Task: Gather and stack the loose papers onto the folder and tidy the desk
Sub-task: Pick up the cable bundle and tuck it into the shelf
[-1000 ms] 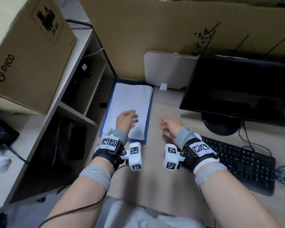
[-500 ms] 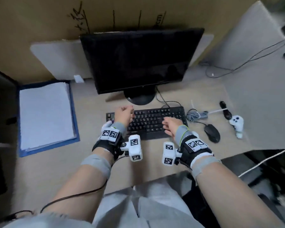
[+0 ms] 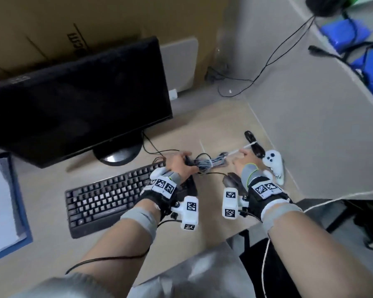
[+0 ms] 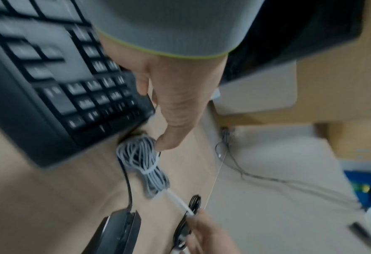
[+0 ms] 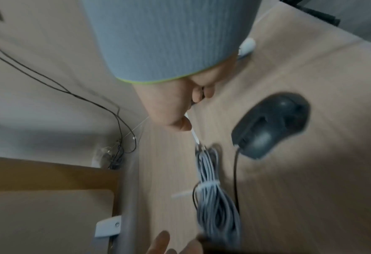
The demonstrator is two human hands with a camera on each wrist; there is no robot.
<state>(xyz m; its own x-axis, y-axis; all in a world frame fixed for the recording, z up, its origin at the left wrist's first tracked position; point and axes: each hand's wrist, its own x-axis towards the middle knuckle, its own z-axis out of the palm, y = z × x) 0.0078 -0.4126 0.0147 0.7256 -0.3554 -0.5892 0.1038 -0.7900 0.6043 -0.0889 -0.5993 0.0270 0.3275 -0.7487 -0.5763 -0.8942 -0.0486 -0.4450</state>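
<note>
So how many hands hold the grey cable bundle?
2. The left hand holds the cable bundle beside the keyboard; the right hand pinches the white strip at its other end.

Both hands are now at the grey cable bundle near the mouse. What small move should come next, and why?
Probably lift the grey cable bundle off the desk with both hands. The left hand pinches its end by the keyboard, and the right hand pinches the white strip at its other end, so the bundle seems held at both ends; it lies close beside the mouse.
</note>
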